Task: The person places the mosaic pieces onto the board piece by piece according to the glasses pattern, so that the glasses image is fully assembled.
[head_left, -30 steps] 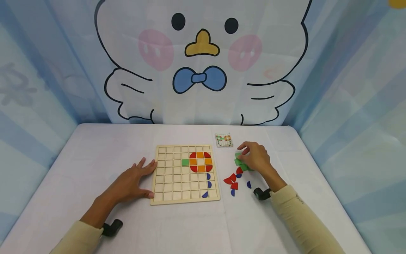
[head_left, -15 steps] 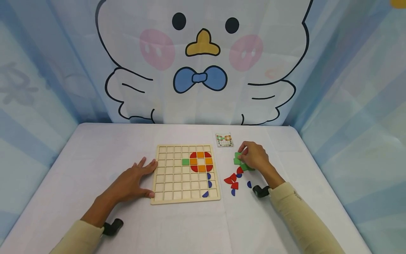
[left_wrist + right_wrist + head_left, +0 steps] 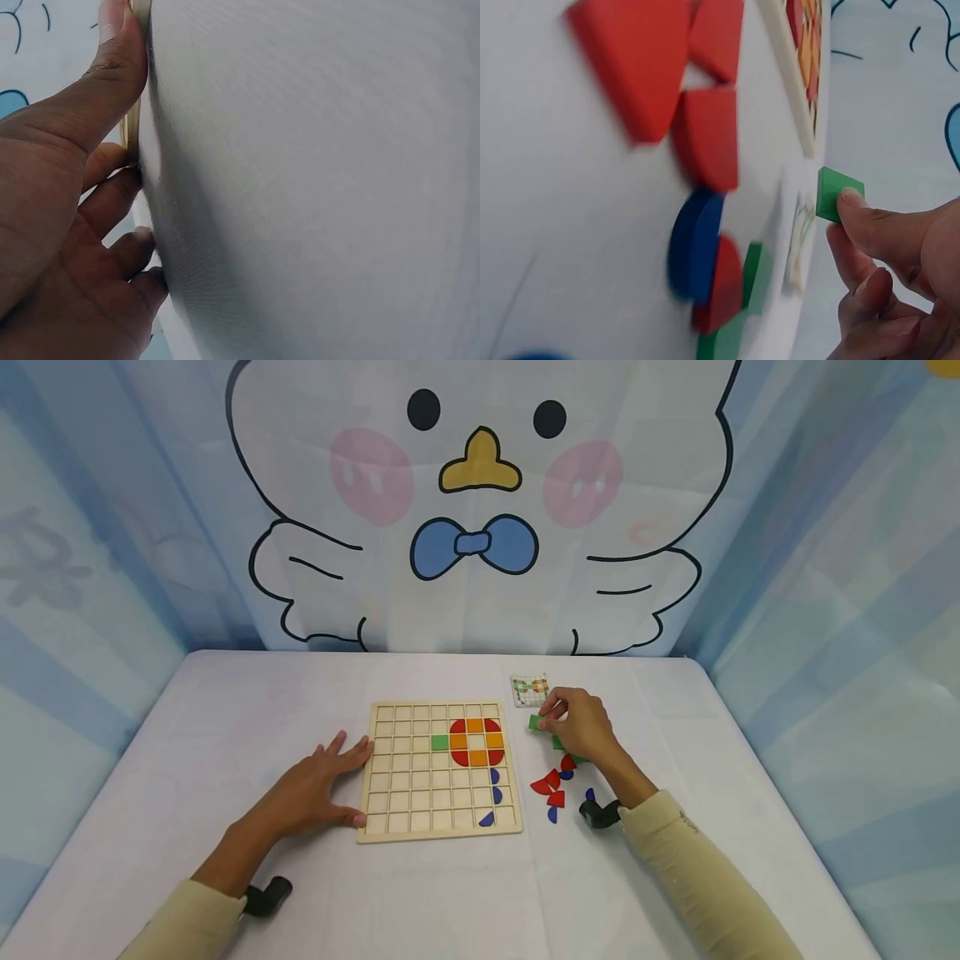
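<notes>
My right hand [image 3: 581, 725] pinches a green square tile [image 3: 838, 193] between thumb and fingers, above the table to the right of the wooden grid board [image 3: 438, 839]. My left hand [image 3: 311, 789] spreads at the board's left side, thumb and fingertips touching its edge; the left wrist view shows the thumb against the wooden rim [image 3: 133, 131]. On the board lies a ring of red quarter-round tiles [image 3: 458, 758] and orange square tiles [image 3: 474, 725], with one green tile [image 3: 439, 742] to its left. Blue half-round tiles [image 3: 497, 795] lie in the right part below the ring.
Loose red tiles [image 3: 556, 799], blue tiles [image 3: 552, 815] and green tiles [image 3: 759, 277] lie on the white table right of the board, partly beneath the right hand. A small pattern card [image 3: 529, 691] lies behind them. A printed curtain [image 3: 472, 610] hangs behind the table.
My right hand has picked a green tile from the green pile and carried it left, toward the board. The left hand stays at the board's edge.
</notes>
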### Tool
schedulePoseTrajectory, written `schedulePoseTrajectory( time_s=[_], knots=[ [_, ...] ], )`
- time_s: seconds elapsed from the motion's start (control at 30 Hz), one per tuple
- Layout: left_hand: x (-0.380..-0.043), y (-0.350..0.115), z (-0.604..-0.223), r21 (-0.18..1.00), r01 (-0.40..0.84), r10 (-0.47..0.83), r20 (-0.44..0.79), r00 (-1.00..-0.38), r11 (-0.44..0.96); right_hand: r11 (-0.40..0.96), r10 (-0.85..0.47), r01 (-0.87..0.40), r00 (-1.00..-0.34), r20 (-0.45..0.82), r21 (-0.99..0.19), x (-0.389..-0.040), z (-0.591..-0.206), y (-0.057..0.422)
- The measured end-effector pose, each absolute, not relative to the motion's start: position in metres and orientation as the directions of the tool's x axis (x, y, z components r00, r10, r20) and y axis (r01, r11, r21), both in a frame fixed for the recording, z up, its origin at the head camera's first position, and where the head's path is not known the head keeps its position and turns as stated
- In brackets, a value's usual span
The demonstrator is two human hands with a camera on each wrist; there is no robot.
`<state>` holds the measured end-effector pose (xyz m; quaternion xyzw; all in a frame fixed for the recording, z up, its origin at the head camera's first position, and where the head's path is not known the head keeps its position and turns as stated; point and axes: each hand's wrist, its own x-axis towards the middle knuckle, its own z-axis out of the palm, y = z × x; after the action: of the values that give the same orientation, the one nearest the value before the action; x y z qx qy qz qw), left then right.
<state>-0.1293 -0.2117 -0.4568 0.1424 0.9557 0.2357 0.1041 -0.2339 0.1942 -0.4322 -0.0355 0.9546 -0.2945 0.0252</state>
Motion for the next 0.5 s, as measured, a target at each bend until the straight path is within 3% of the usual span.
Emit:
schedulePoseTrajectory(
  time_s=[0.5],
  knots=[
    [-0.129, -0.211, -0.457, 0.483, 0.224, 0.322, -0.129, -0.938, 0.847, 0.775, -0.203, -0.173, -0.979, 0.019, -0.608, -0.224, -0.419, 0.132]
  ],
)
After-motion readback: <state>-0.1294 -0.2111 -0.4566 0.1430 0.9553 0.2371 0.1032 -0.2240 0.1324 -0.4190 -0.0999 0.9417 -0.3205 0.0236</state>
